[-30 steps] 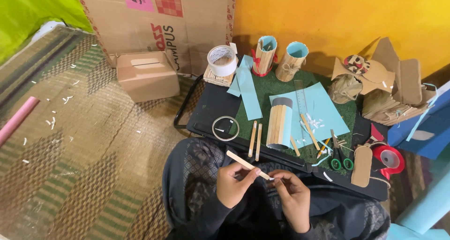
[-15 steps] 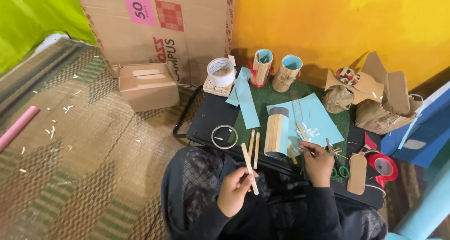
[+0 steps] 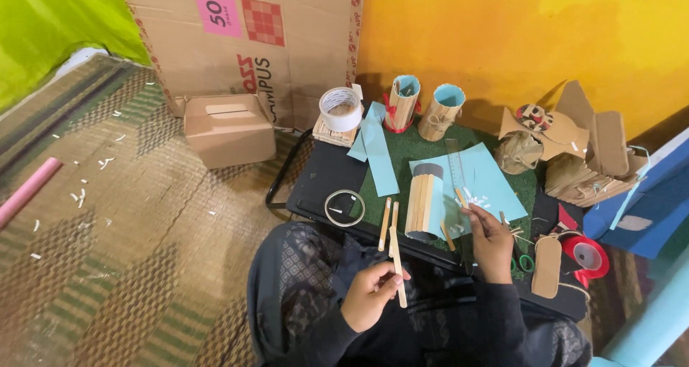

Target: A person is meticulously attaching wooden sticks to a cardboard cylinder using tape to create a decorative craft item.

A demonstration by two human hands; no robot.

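Note:
My left hand (image 3: 371, 294) holds a flat wooden craft stick (image 3: 397, 268) upright over my lap. My right hand (image 3: 491, 239) reaches onto the low black table (image 3: 323, 177), its fingers touching small white scraps (image 3: 474, 198) on a light blue paper sheet (image 3: 481, 177). A cylinder clad in wooden sticks (image 3: 423, 202) lies on that sheet to the left of my right hand. Two loose sticks (image 3: 388, 220) lie at the table's near edge. Whether the right hand grips anything is hidden.
Tape rolls (image 3: 340, 109) (image 3: 344, 208), two blue-lined stick cups (image 3: 402, 101) (image 3: 443, 111), a clear ruler (image 3: 454, 163), green scissors (image 3: 520, 256), a red tape dispenser (image 3: 587, 256) and cardboard crafts (image 3: 574, 152) crowd the table. A cardboard box (image 3: 228, 129) and a pink tube (image 3: 29, 189) lie on the woven mat.
My right hand let go of the stick and moved up onto the blue sheet. My left hand turned the stick from slanted to upright.

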